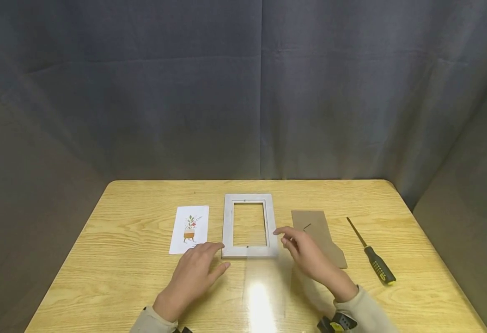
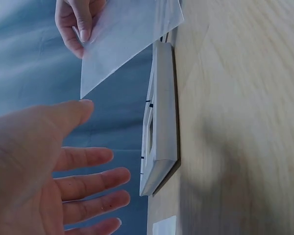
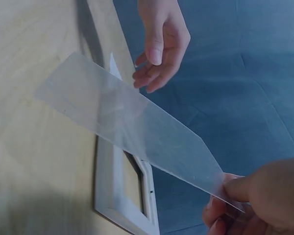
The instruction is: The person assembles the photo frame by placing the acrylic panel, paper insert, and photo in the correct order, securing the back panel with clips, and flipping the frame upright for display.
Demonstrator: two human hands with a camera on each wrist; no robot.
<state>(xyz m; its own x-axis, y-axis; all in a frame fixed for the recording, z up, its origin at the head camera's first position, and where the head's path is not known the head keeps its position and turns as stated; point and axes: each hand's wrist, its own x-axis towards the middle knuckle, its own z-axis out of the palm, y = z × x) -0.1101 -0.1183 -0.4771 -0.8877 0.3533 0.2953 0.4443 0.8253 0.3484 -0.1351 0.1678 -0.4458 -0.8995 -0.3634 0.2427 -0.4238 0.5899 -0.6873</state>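
Observation:
My right hand (image 1: 307,256) pinches a clear sheet (image 3: 161,129) at its edge, thumb on one face and fingers on the other. The see-through pane stands out in both wrist views and is faint in the head view, tilted over the near side of a white picture frame (image 1: 228,226). That frame lies on the table, its opening showing bare wood. To the left, my left hand (image 1: 195,273) hovers with fingers spread and nothing in it. In the left wrist view its thumb (image 2: 81,110) is close to a corner of the sheet.
A white card (image 1: 181,222) with a potted-plant drawing lies left of the frame. On the right are a brown backing board (image 1: 316,219), partly behind my right hand, and a screwdriver (image 1: 378,266) with a black-and-yellow handle. Grey curtains (image 1: 185,115) surround the wooden table (image 1: 123,222).

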